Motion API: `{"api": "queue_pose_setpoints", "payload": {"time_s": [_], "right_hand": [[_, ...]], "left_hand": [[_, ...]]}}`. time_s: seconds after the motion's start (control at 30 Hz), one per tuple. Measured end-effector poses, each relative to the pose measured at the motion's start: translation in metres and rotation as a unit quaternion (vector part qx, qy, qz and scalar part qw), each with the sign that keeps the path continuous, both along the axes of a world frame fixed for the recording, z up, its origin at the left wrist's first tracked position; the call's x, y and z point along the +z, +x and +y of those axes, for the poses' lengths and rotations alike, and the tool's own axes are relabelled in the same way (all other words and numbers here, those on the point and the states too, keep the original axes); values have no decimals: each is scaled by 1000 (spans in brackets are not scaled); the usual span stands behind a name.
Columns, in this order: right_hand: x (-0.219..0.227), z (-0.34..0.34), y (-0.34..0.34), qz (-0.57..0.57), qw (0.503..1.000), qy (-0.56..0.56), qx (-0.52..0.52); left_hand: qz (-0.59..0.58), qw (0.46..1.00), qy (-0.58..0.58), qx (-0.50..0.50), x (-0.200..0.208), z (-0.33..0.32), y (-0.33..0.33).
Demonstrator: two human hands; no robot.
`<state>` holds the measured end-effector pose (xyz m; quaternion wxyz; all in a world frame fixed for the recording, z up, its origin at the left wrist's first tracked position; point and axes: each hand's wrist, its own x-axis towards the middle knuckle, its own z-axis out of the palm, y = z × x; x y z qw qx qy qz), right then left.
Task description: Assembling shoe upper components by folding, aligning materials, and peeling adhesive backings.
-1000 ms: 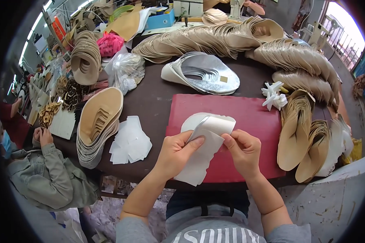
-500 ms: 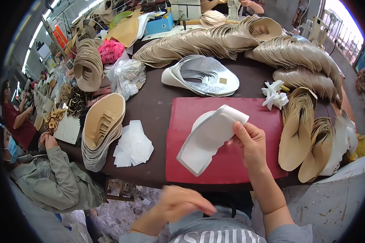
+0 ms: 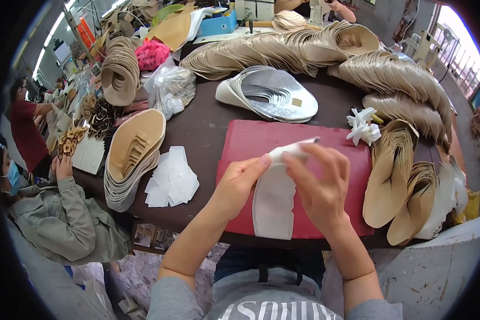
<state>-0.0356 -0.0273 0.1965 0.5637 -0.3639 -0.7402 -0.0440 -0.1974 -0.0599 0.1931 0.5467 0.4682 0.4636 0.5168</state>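
Observation:
A pale grey-white shoe upper piece [image 3: 274, 205] hangs upright in front of me, its top edge curled over and its lower end over the red mat [image 3: 325, 213]. My left hand [image 3: 239, 181] is closed in a pinch on its upper left edge. At its upper right, my right hand [image 3: 322, 186] has the curled end between thumb and fingers, the other fingers raised and slightly smeared by motion. Beyond the mat lies a fanned stack of silvery-white upper pieces [image 3: 304, 109]. To the left is a heap of thin white patches [image 3: 170, 181].
Fanned tan upper pieces [image 3: 250, 56] line the table's far side. More stacks [image 3: 386, 184] stand at right, beside white flower-like scraps [image 3: 362, 125]. At left are a nested tan stack [image 3: 136, 144] and a clear plastic bag [image 3: 170, 90]. A co-worker in a green jacket [image 3: 64, 218] sits at left.
My left hand has risen from near my body to the upper piece and pinches it. The piece has swung from a slant to nearly upright, and my right hand has shifted its hold.

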Motion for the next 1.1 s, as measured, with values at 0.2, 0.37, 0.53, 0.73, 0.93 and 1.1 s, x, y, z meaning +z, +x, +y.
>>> {"api": "queue_pose_setpoints", "payload": {"time_s": [0.2, 0.37, 0.53, 0.73, 0.93, 1.1], "right_hand": [[-10, 3, 17, -181, 978, 58, 90], [-5, -9, 16, -40, 991, -65, 114], [-15, -3, 25, 220, 881, -368, 201], [-20, -4, 24, 331, 791, -462, 228], [-40, -12, 31, 299, 853, -397, 162], [-57, -26, 21, 367, 835, -368, 180]], "left_hand": [[-48, 999, -25, -3, -7, 14, 2], [-43, 999, -26, -6, 1, 16, 4], [9, 998, -17, -67, -1, 10, -5], [111, 992, 22, -49, -13, -11, 5], [149, 986, -32, -61, -11, -18, -2], [43, 991, -104, -68, -19, -20, -4]]}}
